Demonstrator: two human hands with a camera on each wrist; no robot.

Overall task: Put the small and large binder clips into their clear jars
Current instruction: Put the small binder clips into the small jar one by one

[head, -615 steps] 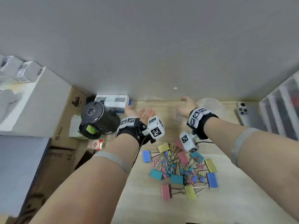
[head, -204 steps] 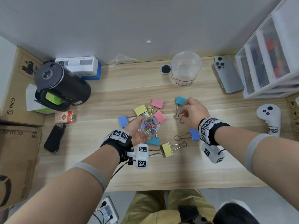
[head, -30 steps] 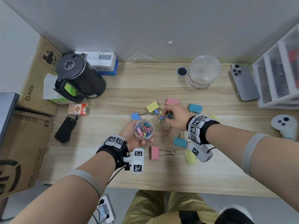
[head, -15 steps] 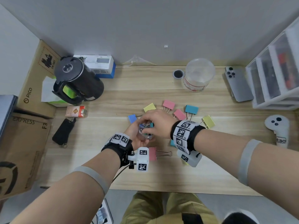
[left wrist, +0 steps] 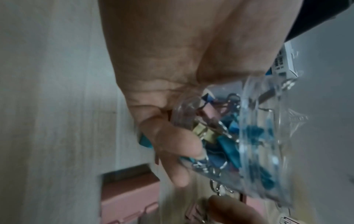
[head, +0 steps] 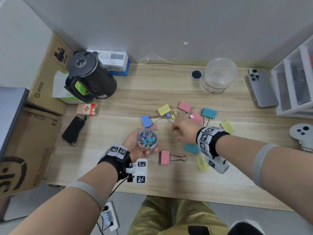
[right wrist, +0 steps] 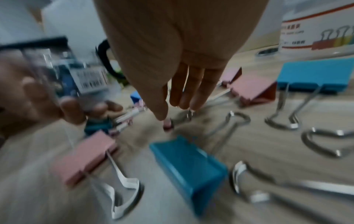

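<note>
My left hand (head: 135,147) grips the small clear jar (head: 147,139) upright above the table; it is packed with small coloured clips (left wrist: 231,145). To its right my right hand (head: 183,131) hovers with straight fingers (right wrist: 191,91) and holds nothing, just over a small pink clip (right wrist: 168,124). More small clips (head: 170,115) lie among the handles further back. Several large clips are scattered about: blue (head: 146,121), yellow (head: 164,109), pink (head: 165,157), teal (head: 191,148). The large clear jar (head: 220,75) stands at the back right.
A black kettle (head: 88,78) and a white and blue box (head: 115,62) stand at the back left. A phone (head: 262,89), a drawer unit (head: 294,78) and a white controller (head: 301,133) are on the right. A small round lid (head: 196,74) lies beside the large jar.
My right hand was over the mouth of the small jar half a second ago; it has now drawn back to the right over the loose clips, empty. The left hand still holds the jar.
</note>
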